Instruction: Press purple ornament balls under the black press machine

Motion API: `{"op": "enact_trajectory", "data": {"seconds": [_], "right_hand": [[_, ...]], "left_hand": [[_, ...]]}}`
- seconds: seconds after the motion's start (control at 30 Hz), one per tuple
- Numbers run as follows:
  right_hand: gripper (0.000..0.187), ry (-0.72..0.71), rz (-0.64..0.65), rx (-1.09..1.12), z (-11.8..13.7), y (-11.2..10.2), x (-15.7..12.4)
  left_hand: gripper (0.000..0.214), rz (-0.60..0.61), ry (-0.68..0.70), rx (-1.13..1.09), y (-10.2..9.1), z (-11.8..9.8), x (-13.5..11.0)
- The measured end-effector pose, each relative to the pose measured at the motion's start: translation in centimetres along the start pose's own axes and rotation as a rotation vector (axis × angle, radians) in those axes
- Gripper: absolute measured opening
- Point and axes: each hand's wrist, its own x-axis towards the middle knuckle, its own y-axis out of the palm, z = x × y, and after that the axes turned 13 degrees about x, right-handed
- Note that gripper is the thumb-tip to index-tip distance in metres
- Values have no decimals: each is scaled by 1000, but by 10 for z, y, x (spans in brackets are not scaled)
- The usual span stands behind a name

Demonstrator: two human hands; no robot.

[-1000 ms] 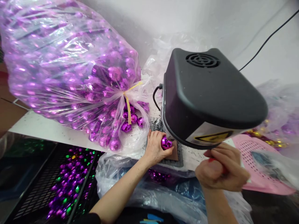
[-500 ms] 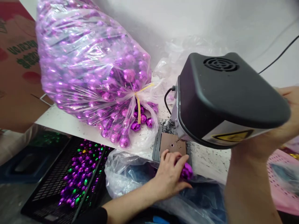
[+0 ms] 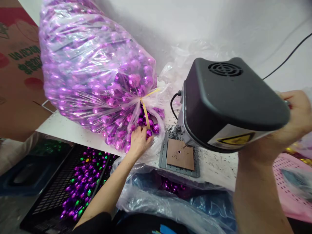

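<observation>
My left hand [image 3: 138,140] reaches into the open mouth of a big clear bag of shiny purple balls [image 3: 97,74], its fingers curled around a purple ball [image 3: 149,133] near the yellow tie [image 3: 145,112]. My right hand [image 3: 290,120] is raised behind the right end of a black drill-press head [image 3: 231,100], closed on a lever whose red tip barely shows. Under the head lies a grey base plate with a brown pad [image 3: 180,154], bare.
A clear bag [image 3: 175,195] with drilled purple balls hangs below the white table edge [image 3: 73,136]. A black crate [image 3: 73,185] of purple and green balls sits lower left. A pink perforated tray [image 3: 292,182] lies right. A cardboard box [image 3: 17,71] stands left.
My left hand took the ball off the pad, dropped it into the bag below the table, then moved up left into the big bag. My right hand rose with the lever.
</observation>
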Motion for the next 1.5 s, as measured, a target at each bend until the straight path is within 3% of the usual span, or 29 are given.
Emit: {"op": "enact_trajectory", "data": {"seconds": [0.07,0.13,0.23,0.33,0.43,0.53,0.83,1.13,1.3,1.5], "right_hand": [[36,12,30,-11,3,-2,1],[36,15,47,3,5,-3,1],[37,-7,36,14,5,-2,1],[36,-12,30,8,5,-2,0],[37,10,53,43,7,-1,0],[39,8,61,66,9,-1,0],[43,-8,39,62,10,0,-1],[41,5,49,43,12,0,-1],[36,19,47,7,11,-2,-1],[36,-8,59,24,10,-4,-1]], "left_hand": [[49,2,-24,-287,-5,-8,-10],[50,90,-119,-744,-13,-15,-24],[53,430,-222,-1385,-22,-27,-43],[53,651,-211,-1590,-18,-40,-54],[49,684,-150,-1600,-5,-52,-58],[47,632,-87,-1523,6,-61,-56],[46,255,170,-838,16,-77,-56],[37,14,342,-540,29,-98,-57],[38,63,282,-554,38,-109,-51],[34,186,318,-620,27,-109,-47]]}}
